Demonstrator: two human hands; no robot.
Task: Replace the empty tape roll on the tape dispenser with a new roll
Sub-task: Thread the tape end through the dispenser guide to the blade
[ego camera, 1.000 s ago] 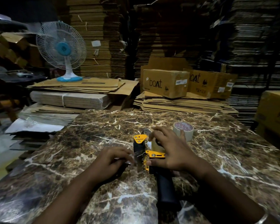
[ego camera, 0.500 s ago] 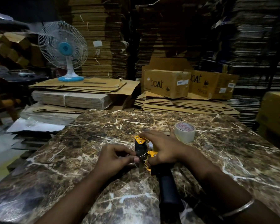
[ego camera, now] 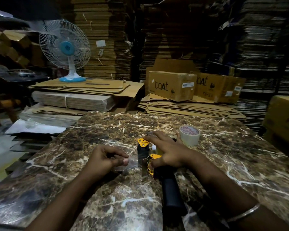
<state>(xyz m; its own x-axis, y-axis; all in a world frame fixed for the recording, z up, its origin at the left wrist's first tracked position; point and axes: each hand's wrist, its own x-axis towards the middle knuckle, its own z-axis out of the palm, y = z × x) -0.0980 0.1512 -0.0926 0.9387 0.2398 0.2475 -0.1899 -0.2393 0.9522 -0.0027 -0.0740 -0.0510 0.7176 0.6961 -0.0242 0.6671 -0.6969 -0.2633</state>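
Observation:
A yellow and black tape dispenser [ego camera: 144, 152] lies on the marble table [ego camera: 223, 164], its black handle [ego camera: 172, 192] pointing toward me. My right hand [ego camera: 170, 150] presses down on the dispenser's head and hides most of the roll mounted in it. My left hand [ego camera: 105, 160] sits just left of the blade and pinches the free end of clear tape [ego camera: 132, 161] stretched out from the dispenser. A second tape roll [ego camera: 189, 135] stands on the table just beyond my right hand, touching my thumb.
Flattened cardboard stacks and two "boat" boxes [ego camera: 171, 85] lie behind the table. A white and blue fan [ego camera: 65, 50] stands at the back left. A yellow box [ego camera: 284, 120] sits at the right edge. Tall piles of cardboard fill the background.
My left hand has drawn the tape end leftward away from the blade. My right hand has slid forward over the dispenser head, fingers spread flatter.

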